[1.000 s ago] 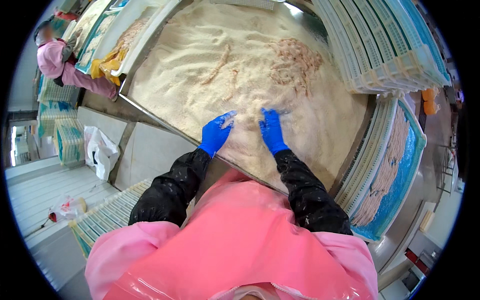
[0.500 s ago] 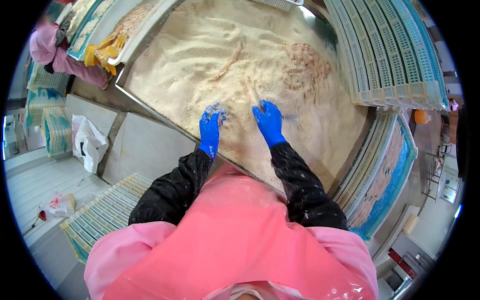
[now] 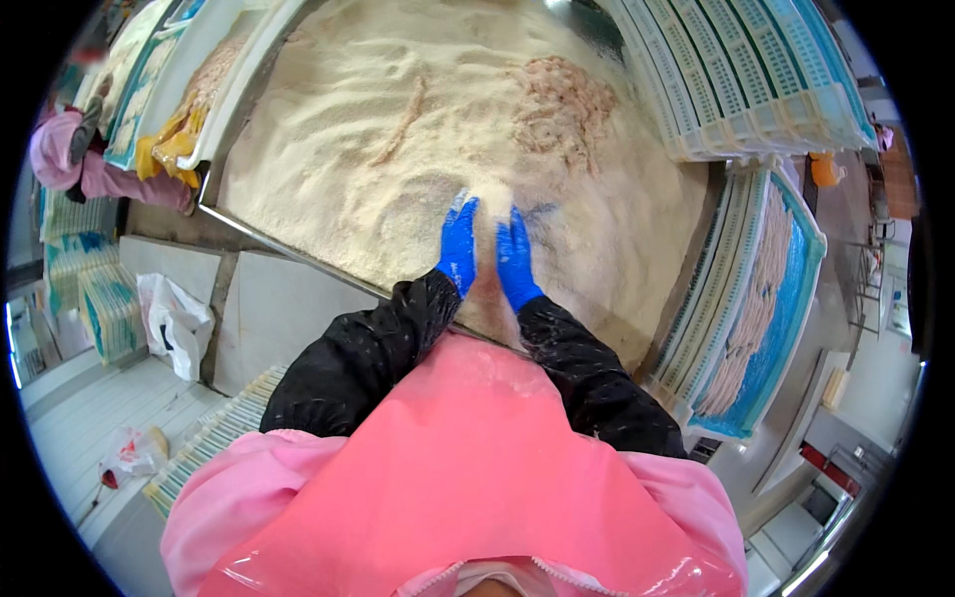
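My left hand (image 3: 459,244), in a blue glove, reaches over a large metal-edged table (image 3: 288,242) spread with pale breadcrumb-like coating (image 3: 328,149). Opposite it is my right hand (image 3: 515,259), gloved the same way. Both hands have their fingers stretched forward, palms facing across a narrow gap. A small mound of crumbs (image 3: 489,202) sits between the fingertips. Farther off, a crumb-covered strip (image 3: 403,121) lies on the coating. To its right is a pile of pale pink raw meat strips (image 3: 562,109), partly dusted.
Tall stacked plastic trays (image 3: 736,85) flank the far right. Nearer stands another tray stack, its top tray (image 3: 811,298) blue-lined and holding coated strips (image 3: 751,318). At left, a co-worker's yellow-gloved hand (image 3: 174,139) is at a white tub (image 3: 221,119). A white bag (image 3: 176,323) lies below.
My hands have drawn together, the left moving right and its fingers straightening. Crumbs have gathered between them. The whole view has shifted, so the table and trays appear farther left.
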Demonstrator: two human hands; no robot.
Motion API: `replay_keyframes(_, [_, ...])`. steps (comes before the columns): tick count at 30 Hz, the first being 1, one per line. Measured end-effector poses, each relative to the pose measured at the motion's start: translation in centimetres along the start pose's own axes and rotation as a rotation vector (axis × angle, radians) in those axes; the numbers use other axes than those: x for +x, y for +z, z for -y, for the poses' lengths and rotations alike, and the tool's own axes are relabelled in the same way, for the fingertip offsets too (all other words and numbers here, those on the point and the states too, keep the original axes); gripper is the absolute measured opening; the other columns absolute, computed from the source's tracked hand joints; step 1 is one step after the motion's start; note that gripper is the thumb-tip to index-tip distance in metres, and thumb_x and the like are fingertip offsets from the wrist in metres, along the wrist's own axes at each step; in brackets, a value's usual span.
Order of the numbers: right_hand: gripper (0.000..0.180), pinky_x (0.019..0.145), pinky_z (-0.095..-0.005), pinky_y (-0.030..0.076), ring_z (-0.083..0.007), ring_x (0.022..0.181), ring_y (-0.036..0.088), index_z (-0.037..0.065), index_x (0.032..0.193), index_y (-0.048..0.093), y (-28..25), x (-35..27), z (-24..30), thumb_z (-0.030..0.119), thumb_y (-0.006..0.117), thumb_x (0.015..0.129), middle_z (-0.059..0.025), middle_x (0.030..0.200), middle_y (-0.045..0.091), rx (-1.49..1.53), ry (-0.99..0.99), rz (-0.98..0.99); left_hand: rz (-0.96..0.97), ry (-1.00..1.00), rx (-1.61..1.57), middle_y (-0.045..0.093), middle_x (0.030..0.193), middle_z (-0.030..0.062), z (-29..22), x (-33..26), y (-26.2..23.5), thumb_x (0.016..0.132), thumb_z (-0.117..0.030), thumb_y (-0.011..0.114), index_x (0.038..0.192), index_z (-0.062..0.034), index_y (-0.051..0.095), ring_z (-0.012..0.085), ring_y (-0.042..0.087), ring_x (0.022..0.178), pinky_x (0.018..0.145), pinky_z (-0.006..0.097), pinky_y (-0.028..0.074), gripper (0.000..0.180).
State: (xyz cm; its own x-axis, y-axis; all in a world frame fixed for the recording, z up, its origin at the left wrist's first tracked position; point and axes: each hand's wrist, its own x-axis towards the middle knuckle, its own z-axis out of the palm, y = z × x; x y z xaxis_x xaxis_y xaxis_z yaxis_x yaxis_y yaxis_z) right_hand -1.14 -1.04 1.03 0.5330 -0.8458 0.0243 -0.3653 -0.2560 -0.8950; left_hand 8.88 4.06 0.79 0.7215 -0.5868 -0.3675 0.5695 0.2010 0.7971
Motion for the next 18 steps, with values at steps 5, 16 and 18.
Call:
replay_keyframes(5, [0.055,0.109,-0.0493,0.017,-0.0365,0.135,0.027,0.006,0.141,0.034,-2.1,1.1,-1.3,0.031,0.045,0.093,-0.0191,0.144,0.034,-0.468,-0.087,0.082,0.392,-0.511,-0.761,0.058,0.119,0.0099,3.0,-1.0,-2.2,0.096,-0.043,0.044,0.127,-0.003,0.05,0.0238,0.054,0.105,0.093,0.033,0.043,0.051])
replay_keyframes(16, [0.055,0.11,-0.051,0.014,-0.0329,0.138,0.022,0.01,0.142,0.034,-4.6,-0.5,3.9,0.033,0.043,0.093,-0.0124,0.147,0.031,-0.5,-0.069,0.291,0.589,-0.637,-1.137,0.051,0.129,0.0149,0.5,-5.1,2.7,0.096,-0.049,0.036,0.132,-0.014,0.045,0.0291,0.051,0.114,0.097,0.04,0.042,0.051])
replay_keyframes(18, [0.053,0.11,-0.0509,0.014,-0.0329,0.137,0.023,0.01,0.14,0.036,-2.6,-1.6,1.6,0.033,0.043,0.093,-0.0119,0.147,0.033,-0.365,0.036,0.282,0.786,-0.649,-0.937,0.051,0.129,0.0155,1.1,-3.5,2.8,0.096,-0.049,0.035,0.13,-0.0135,0.047,0.0296,0.051,0.114,0.098,0.039,0.041,0.05])
